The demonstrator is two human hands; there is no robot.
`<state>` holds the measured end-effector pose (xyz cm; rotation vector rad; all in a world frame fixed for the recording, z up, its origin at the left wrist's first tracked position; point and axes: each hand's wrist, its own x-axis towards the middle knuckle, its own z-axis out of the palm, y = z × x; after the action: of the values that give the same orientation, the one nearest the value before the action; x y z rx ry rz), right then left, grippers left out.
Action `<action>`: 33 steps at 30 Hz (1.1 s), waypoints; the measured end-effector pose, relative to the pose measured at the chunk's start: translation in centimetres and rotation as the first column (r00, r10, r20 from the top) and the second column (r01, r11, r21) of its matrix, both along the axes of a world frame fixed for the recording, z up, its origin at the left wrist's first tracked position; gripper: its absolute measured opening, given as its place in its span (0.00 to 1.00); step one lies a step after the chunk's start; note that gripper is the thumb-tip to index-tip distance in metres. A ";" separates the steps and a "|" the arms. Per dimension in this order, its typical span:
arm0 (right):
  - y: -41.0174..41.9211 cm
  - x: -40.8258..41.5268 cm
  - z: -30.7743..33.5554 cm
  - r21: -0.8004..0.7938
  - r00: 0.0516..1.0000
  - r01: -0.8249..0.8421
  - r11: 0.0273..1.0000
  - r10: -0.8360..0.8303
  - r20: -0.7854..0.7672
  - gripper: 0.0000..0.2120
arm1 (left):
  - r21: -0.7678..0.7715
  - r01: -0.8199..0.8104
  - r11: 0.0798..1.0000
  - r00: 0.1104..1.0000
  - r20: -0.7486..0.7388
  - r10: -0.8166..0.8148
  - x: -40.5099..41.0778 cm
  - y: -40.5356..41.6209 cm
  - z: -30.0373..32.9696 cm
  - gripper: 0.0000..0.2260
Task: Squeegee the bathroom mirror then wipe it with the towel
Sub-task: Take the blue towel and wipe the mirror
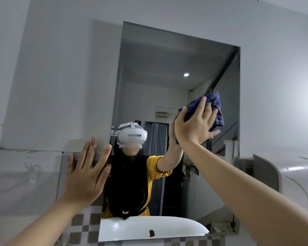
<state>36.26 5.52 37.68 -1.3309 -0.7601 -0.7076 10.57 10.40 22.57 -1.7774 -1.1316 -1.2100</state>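
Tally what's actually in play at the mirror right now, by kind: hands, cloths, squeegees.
Bare hands: 2, left hand flat beside the mirror, right hand pressing the cloth to the glass
Dark blue towel: 1
Squeegees: 0 in view
Total: 3

The mirror (176, 71) glass above and to the left of the towel (212, 107) is unobstructed up to the top edge. The right part of the glass is occupied by the right hand (194, 125), pressed flat on the towel. The left border is blocked by the left hand (85, 173), spread on the wall just beside the mirror. Downward passage is limited by the white sink (149, 228) rim along the lower edge.
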 end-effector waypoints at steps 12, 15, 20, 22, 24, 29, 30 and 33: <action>1.5 -12.3 0.4 -0.065 0.834 -0.133 0.989 0.148 0.532 0.31 | -0.105 0.037 0.994 0.996 -0.072 -0.045 -1.4 -1.1 -1.9 0.27; 1.8 -12.8 -0.6 -0.051 0.719 -0.112 0.992 0.117 0.685 0.29 | -0.125 -0.003 0.992 0.994 -0.110 -0.011 -1.7 -1.2 -2.5 0.29; 1.5 -10.2 -3.0 -0.102 0.416 -0.070 0.992 0.122 0.901 0.28 | -0.136 -0.015 0.991 0.983 -0.185 -0.010 -2.6 -1.0 -3.4 0.32; 1.3 -8.5 -3.5 -0.118 0.330 -0.038 0.992 0.124 0.936 0.29 | -0.139 -0.028 0.990 0.979 -0.205 -0.002 -2.8 -1.0 -3.5 0.33; 1.0 -6.5 -3.6 -0.121 0.283 -0.003 0.993 0.117 0.952 0.30 | -0.141 -0.032 0.989 0.979 -0.205 0.003 -2.8 -1.0 -3.5 0.33; 0.2 -1.2 -2.9 -0.078 0.300 0.063 0.995 0.056 0.952 0.30 | -0.130 -0.008 0.991 0.982 -0.186 -0.016 -2.7 -1.0 -3.5 0.32; 0.1 0.0 -2.7 -0.072 0.325 0.077 0.994 0.043 0.945 0.30 | -0.128 -0.012 0.992 0.982 -0.186 -0.013 -2.7 -1.0 -3.5 0.32; -0.3 3.6 -2.3 -0.052 0.427 0.116 0.992 -0.002 0.904 0.31 | -0.120 -0.030 0.992 0.984 -0.180 0.007 -2.6 -0.9 -3.6 0.32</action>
<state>39.89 5.25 35.38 -0.9811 -1.6534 -1.5224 8.00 9.47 18.99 -1.9211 -1.1343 -0.9650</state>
